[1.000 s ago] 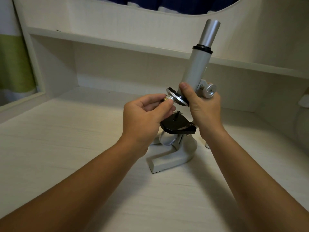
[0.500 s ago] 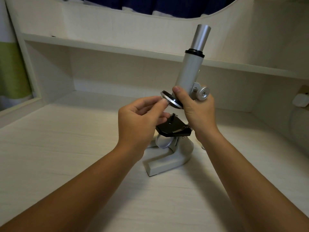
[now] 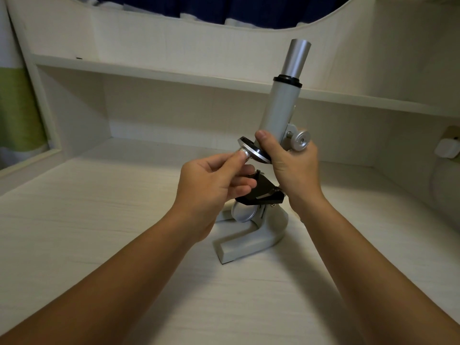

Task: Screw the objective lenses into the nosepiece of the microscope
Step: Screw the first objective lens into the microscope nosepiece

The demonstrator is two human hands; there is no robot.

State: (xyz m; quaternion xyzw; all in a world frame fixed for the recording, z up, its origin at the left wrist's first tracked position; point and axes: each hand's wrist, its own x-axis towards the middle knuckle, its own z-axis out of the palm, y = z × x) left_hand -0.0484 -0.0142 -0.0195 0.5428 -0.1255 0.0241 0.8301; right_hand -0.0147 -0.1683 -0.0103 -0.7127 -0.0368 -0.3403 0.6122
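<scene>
Pinching objective lens [image 3: 245, 153] — left hand [image 3: 211, 181] — beneath nosepiece [image 3: 254, 151].

The left hand [image 3: 211, 180] covers most of the lens [image 3: 245, 153]. Only its silver end shows past the fingers [image 3: 225, 161], and whether it sits threaded in the nosepiece [image 3: 251, 148] cannot be told. The right hand [image 3: 293, 168], gripping the microscope [image 3: 281, 108], hides its arm and the nosepiece's near side. A white thing [image 3: 446, 148] is cut off by the right edge.

no readable text, labels or numbers on anything
</scene>
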